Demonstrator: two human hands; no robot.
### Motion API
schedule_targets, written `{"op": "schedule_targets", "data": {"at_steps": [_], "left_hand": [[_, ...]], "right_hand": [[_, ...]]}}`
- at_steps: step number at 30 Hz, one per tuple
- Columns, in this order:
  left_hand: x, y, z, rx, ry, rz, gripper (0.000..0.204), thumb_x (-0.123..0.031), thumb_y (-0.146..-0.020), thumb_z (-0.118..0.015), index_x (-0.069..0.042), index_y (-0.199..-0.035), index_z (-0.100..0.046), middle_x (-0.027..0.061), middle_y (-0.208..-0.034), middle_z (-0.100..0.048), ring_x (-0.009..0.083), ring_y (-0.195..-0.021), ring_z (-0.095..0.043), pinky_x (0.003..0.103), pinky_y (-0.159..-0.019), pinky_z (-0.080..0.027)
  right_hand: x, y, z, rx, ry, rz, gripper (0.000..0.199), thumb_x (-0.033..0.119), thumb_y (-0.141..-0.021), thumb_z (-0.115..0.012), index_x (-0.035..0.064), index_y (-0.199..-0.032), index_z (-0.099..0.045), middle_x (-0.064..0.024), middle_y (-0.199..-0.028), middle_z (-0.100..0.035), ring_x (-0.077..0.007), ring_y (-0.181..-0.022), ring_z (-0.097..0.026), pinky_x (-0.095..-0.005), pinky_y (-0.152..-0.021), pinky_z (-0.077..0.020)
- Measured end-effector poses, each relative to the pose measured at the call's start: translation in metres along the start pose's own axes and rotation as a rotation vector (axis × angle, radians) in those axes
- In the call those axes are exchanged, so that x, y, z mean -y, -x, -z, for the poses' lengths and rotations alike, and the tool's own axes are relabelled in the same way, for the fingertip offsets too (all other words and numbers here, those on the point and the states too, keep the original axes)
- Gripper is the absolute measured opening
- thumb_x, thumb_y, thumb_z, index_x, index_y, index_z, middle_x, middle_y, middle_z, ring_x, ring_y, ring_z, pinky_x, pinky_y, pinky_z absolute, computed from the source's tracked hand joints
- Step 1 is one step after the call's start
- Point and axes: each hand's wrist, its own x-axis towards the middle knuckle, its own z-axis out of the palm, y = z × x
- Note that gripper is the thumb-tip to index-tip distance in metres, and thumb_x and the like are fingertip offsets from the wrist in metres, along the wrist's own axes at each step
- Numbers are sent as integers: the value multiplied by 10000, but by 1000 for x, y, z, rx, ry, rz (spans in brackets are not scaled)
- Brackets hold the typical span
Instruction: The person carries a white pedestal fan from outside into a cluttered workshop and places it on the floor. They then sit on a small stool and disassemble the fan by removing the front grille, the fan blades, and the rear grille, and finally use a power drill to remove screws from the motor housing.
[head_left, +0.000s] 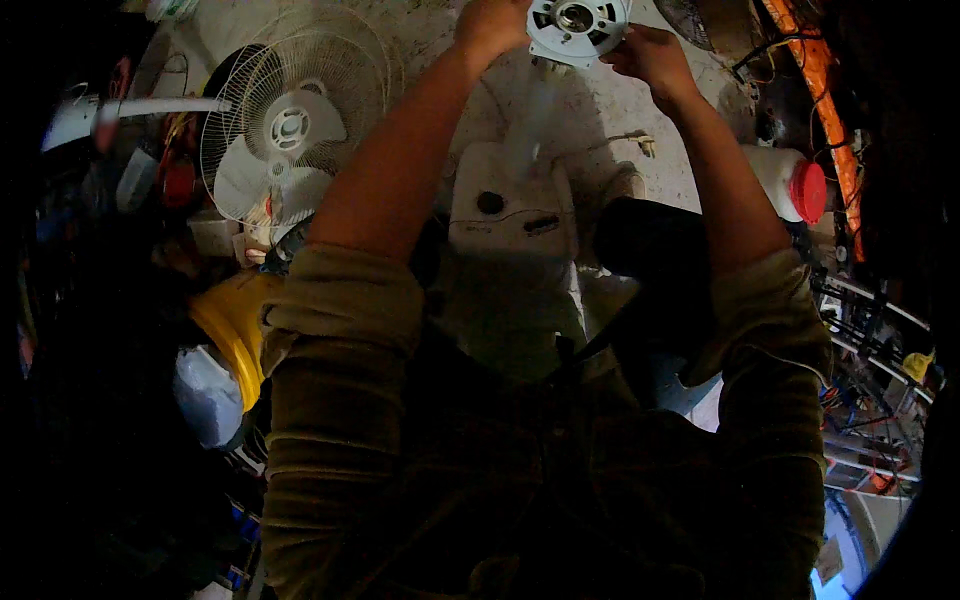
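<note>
At the top edge is a round white fan motor housing (552, 40) with dark slots and an open centre. It sits above a pale stand post (535, 115) that rises from a white fan base (475, 215). My left hand (490, 32) grips the housing's left side, its fingertips hidden behind the part and cut by the frame edge. My right hand (655, 65) is closed at the lower right rim, thumb and fingers pinching there. The base carries a dark round knob (490, 203) and a dark slot on its top face.
On the left lie wire fan guards (225, 125) with white blades (240, 185). A yellow bucket (235, 325) stands below them. To the right are a white jar with a red lid (807, 192), a plug (645, 145) on its cord and an orange beam (825, 110). Metal racks crowd the far right.
</note>
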Motion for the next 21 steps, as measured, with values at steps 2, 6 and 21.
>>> {"op": "schedule_targets", "data": {"at_steps": [2,6,21], "left_hand": [[-12,3,1,166,148,195,344,-300,-875,-459,4,-983,-579,220,-902,-584,391,-836,-565,447,-713,-464],[10,6,-11,197,-196,-97,311,-259,-861,-471,4,-980,-584,225,-921,-585,388,-835,-570,443,-698,-477],[-8,17,-3,196,-208,-4,265,-249,-758,-608,-4,-858,-617,197,-773,-579,313,-740,-569,416,-690,-465]], "right_hand": [[-8,2,3,-7,-21,-19,331,211,-884,-484,-43,-1091,-532,-125,-881,-632,-184,-764,-634,-265,-644,-505],[-15,-5,3,-6,-59,-15,331,124,-852,-499,-50,-1134,-502,-142,-896,-628,-189,-780,-630,-270,-684,-509],[-52,-30,-3,-96,-46,17,328,93,-827,-529,-48,-1123,-519,-155,-912,-630,-200,-829,-624,-284,-703,-513]]}}
